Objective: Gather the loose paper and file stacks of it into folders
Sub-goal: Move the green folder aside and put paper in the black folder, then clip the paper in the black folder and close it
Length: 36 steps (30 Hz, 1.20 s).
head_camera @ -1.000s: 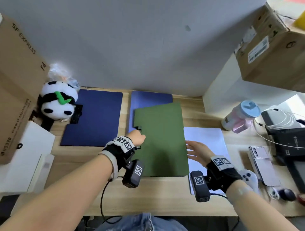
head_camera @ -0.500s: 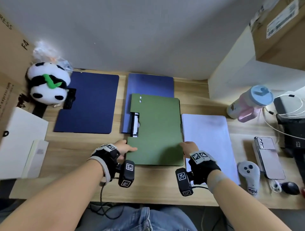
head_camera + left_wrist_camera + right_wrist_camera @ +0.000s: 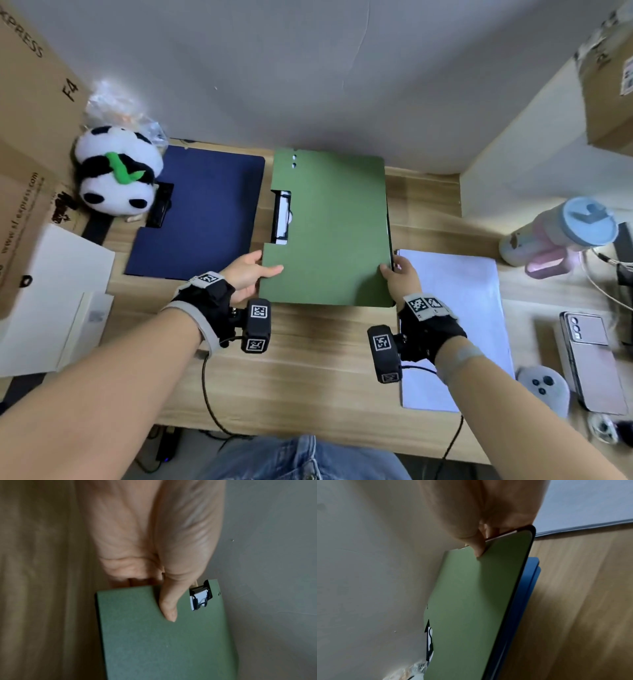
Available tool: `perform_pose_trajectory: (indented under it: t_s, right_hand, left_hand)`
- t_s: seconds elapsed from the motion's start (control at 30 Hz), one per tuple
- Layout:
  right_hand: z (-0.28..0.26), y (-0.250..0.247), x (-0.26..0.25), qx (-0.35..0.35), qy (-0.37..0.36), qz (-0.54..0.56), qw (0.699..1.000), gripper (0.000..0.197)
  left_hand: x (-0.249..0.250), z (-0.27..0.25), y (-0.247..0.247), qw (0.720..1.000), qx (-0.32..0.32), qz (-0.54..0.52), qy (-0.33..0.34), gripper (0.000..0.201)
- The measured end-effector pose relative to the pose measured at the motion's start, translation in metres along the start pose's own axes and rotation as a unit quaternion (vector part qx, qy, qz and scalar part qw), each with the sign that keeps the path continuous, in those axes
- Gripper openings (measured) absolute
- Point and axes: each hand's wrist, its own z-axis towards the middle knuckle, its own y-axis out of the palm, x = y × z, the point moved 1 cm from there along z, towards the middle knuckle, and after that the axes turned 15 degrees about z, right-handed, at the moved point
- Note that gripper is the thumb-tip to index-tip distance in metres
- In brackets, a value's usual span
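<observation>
The wooden desk carries everything here, and I'll place things by the green folder, which sits at its middle, closed, with its near end raised off the wood. Left of the green folder lies a dark blue folder, flat; under the green folder's far side the right wrist view shows a second blue folder. Just right of the green folder, touching its lower corner, lies the stack of white paper. The left hand pinches the green folder's near left edge, thumb on top and fingers beneath; the right hand pinches its near right edge likewise. The clip at its left edge already holds white sheets. I'd judge a filled folder is being set aside; next, the remaining paper needs squaring and another folder opened.
</observation>
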Motion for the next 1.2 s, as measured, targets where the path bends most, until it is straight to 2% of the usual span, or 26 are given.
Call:
perform_pose_trajectory:
  t_s: [0.17,0.27,0.4,0.5,0.53,0.57,0.6,0.63,0.7,0.77,0.83,0.93,1.0,1.07,1.1,1.2]
  right_hand:
    - [0.019,0.005,-0.008,0.033,0.015,-0.023,0.999,0.041]
    - [0.025,0.008,-0.003,0.034,0.021,-0.027,0.999,0.047]
    - [0.03,0.011,0.006,0.04,0.012,-0.047,0.998,0.055]
    - [0.035,0.013,0.007,0.04,0.017,-0.058,0.997,0.057]
    - [0.036,0.014,0.007,0.036,0.019,-0.063,0.997,0.057]
    - [0.038,0.015,0.007,0.033,0.021,-0.067,0.997,0.057]
    - [0.038,0.016,0.007,0.033,0.021,-0.066,0.997,0.056]
    - [0.038,0.017,0.006,0.042,0.022,-0.062,0.997,0.053]
    - [0.035,0.018,0.005,0.083,0.013,-0.052,0.995,0.045]
    - [0.028,0.024,0.003,0.112,-0.012,-0.023,0.993,0.039]
    - [0.021,0.04,0.002,0.078,-0.027,0.033,0.996,0.034]
    - [0.005,0.076,-0.003,-0.028,-0.012,0.092,0.995,0.032]
    - [-0.012,0.105,-0.012,-0.111,0.01,0.082,0.99,0.03]
    - [-0.026,0.134,-0.02,-0.179,0.044,0.067,0.981,0.027]
    - [-0.032,0.15,-0.024,-0.203,0.063,0.063,0.975,0.025]
    - [-0.044,0.191,-0.031,-0.234,0.125,0.045,0.963,0.011]
  left_hand:
    - [0.018,0.028,0.001,0.999,0.027,0.023,-0.015,0.048]
    - [0.017,0.041,0.0,0.993,0.077,0.077,-0.041,0.046]
    - [0.0,0.071,-0.006,0.959,0.145,0.235,-0.07,0.059]
    - [0.011,0.059,-0.001,0.939,0.167,0.289,-0.086,0.072]
    - [0.012,0.057,0.0,0.938,0.167,0.29,-0.093,0.068]
    - [0.013,0.057,0.0,0.938,0.174,0.284,-0.093,0.056]
    - [0.014,0.058,-0.001,0.939,0.177,0.281,-0.095,0.032]
    - [0.015,0.057,-0.002,0.939,0.186,0.277,-0.088,0.021]
    - [0.015,0.057,-0.005,0.939,0.183,0.276,-0.091,0.04]
    - [0.013,0.055,-0.012,0.936,0.19,0.285,-0.082,0.037]
    - [0.009,0.051,-0.024,0.932,0.196,0.296,-0.076,0.039]
    - [0.003,0.045,-0.044,0.919,0.217,0.318,-0.088,0.037]
    - [-0.001,0.039,-0.061,0.906,0.249,0.327,-0.099,0.036]
    - [-0.005,0.037,-0.078,0.896,0.275,0.333,-0.102,0.027]
    - [-0.008,0.037,-0.089,0.893,0.288,0.331,-0.104,0.023]
    - [-0.015,0.033,-0.117,0.87,0.339,0.336,-0.119,0.032]
